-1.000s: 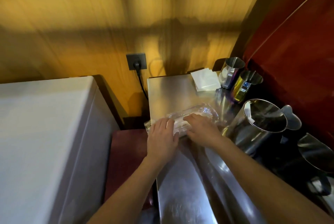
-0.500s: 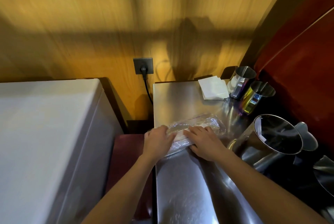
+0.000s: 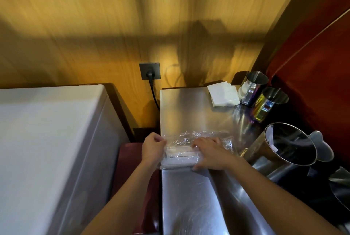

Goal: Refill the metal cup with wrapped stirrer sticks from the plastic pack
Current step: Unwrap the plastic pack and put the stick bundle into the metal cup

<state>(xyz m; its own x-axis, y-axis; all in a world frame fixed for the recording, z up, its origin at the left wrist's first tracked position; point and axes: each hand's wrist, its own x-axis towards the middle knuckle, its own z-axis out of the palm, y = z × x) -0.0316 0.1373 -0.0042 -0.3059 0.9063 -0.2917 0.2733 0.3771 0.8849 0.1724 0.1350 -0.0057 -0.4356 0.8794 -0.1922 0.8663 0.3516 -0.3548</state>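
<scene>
A clear plastic pack [image 3: 181, 147] of white wrapped stirrer sticks [image 3: 180, 154] lies on the steel counter [image 3: 189, 113] near its left edge. My left hand [image 3: 152, 148] pinches the pack's left end. My right hand [image 3: 210, 153] lies over the pack's right half, fingers curled on the film. Two small metal cups stand at the back right: one [image 3: 252, 88] by the wall, another [image 3: 269, 104] just in front of it. I cannot see inside either cup.
A stack of white napkins [image 3: 223, 93] lies at the back of the counter. A large steel pitcher [image 3: 284, 147] stands right of my right hand, more steel vessels [image 3: 341, 187] behind it. A white appliance [image 3: 47, 149] fills the left. A wall socket with a black plug [image 3: 150, 71] is behind.
The pack has been drawn toward the counter's left edge, both hands staying on it. My left hand now pinches its end instead of resting flat. The view has tilted slightly.
</scene>
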